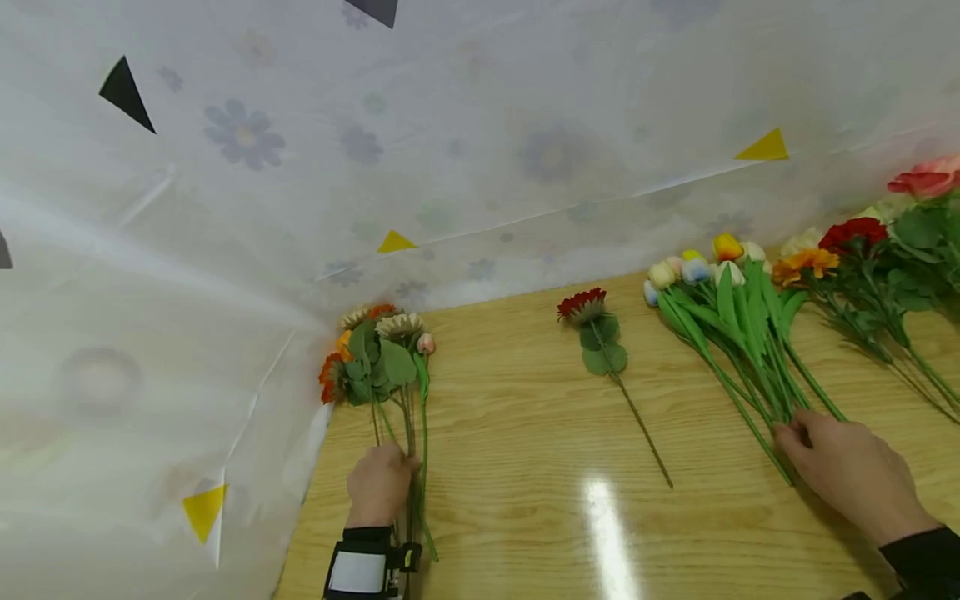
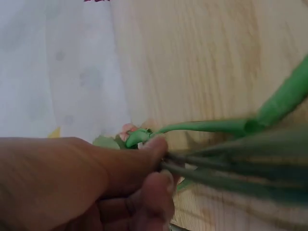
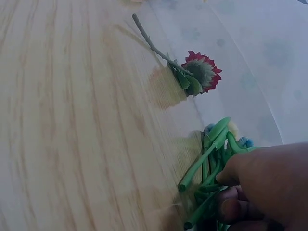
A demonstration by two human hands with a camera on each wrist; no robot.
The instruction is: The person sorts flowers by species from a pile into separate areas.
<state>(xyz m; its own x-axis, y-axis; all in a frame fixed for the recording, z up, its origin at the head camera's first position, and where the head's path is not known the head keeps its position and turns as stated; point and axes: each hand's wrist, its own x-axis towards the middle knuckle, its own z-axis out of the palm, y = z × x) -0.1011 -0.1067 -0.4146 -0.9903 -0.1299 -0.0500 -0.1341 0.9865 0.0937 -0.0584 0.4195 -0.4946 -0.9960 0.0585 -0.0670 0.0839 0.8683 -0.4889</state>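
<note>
At the left of the table, my left hand holds a bunch of artificial flowers by its stems, thumb and fingers closed round them. Orange and cream blooms, a pink tulip bud and broad leaves top this bunch. The left wrist view shows its green stems running out past the thumb. On the right, my right hand pinches stems of the artificial tulips, whose heads are white, yellow, orange and pale blue. Seen from the right wrist, the cut tulip stem ends jut past the fingers; some fingers are hidden.
A single red flower with round leaves lies between the two bunches. Beyond the tulips, at the far right, lie an orange flower, a dark red one and pink roses. A flower-patterned sheet hangs behind the wooden table.
</note>
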